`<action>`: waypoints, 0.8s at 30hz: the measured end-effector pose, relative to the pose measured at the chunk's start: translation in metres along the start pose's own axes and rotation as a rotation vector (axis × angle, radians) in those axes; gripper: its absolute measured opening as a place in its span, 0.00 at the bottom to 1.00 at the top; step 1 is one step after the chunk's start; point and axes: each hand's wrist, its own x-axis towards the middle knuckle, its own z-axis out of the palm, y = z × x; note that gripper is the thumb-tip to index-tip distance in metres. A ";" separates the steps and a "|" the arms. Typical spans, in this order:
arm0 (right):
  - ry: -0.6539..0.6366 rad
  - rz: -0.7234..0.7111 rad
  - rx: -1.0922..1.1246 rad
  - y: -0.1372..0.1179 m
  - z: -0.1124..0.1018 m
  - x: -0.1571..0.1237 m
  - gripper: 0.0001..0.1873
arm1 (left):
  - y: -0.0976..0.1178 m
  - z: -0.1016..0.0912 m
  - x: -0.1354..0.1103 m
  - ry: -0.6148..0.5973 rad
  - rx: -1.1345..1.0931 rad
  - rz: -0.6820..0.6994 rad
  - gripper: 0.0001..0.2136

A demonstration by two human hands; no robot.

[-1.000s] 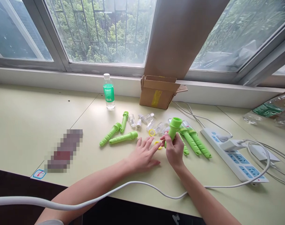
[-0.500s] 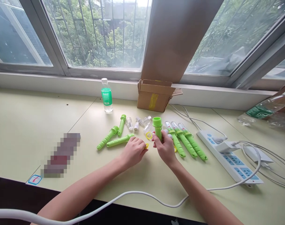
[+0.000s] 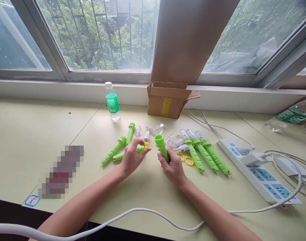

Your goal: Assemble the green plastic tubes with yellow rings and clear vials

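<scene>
My left hand (image 3: 132, 156) pinches a small yellow ring (image 3: 146, 145) between thumb and fingertips. My right hand (image 3: 173, 168) is wrapped around a green plastic flashlight-like handle (image 3: 160, 142), its wide mouth tilted up and toward the left; ring and handle are apart. More green handles (image 3: 114, 151) lie by my left hand, one partly hidden behind it. Two loose yellow rings (image 3: 189, 161) rest right of my right hand. Past them lie three green sticks with clear domed tops (image 3: 198, 154). Clear cups (image 3: 138, 131) and white-based small parts (image 3: 181, 148) are scattered beyond my hands.
A cardboard box (image 3: 165, 103) and a water bottle (image 3: 112, 102) stand near the window ledge. On the right lie a power strip (image 3: 258, 174) with plugs and cables, and a big bottle (image 3: 291, 115). A white cable (image 3: 136, 210) crosses the table's front edge.
My left hand has lifted and turned, bringing the yellow ring up near the handle's mouth. My right hand has shifted slightly left and lower, tilting the handle leftward. The view has shifted slightly.
</scene>
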 end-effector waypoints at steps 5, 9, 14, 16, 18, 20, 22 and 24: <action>0.002 -0.100 -0.075 -0.004 -0.010 -0.002 0.06 | 0.010 -0.008 -0.004 0.017 -0.065 0.092 0.13; -0.022 -0.138 -0.116 -0.005 -0.010 -0.004 0.04 | 0.013 -0.009 -0.004 -0.007 -0.083 0.149 0.15; -0.050 -0.154 -0.142 -0.005 -0.007 -0.006 0.03 | 0.012 -0.005 -0.010 0.013 -0.098 0.113 0.14; -0.058 -0.143 -0.145 -0.005 -0.007 -0.006 0.04 | 0.011 -0.003 -0.013 0.034 -0.110 0.059 0.15; -0.068 -0.128 -0.141 -0.005 -0.007 -0.005 0.05 | 0.011 0.000 -0.017 0.038 -0.130 0.021 0.16; -0.073 -0.118 -0.136 -0.005 -0.007 -0.005 0.06 | 0.011 0.003 -0.020 0.023 -0.152 0.025 0.15; -0.072 -0.113 -0.132 -0.005 -0.007 -0.004 0.06 | 0.012 0.005 -0.022 -0.005 -0.170 0.052 0.14; -0.072 -0.113 -0.119 -0.006 -0.007 -0.003 0.06 | 0.013 0.007 -0.022 -0.033 -0.186 0.080 0.12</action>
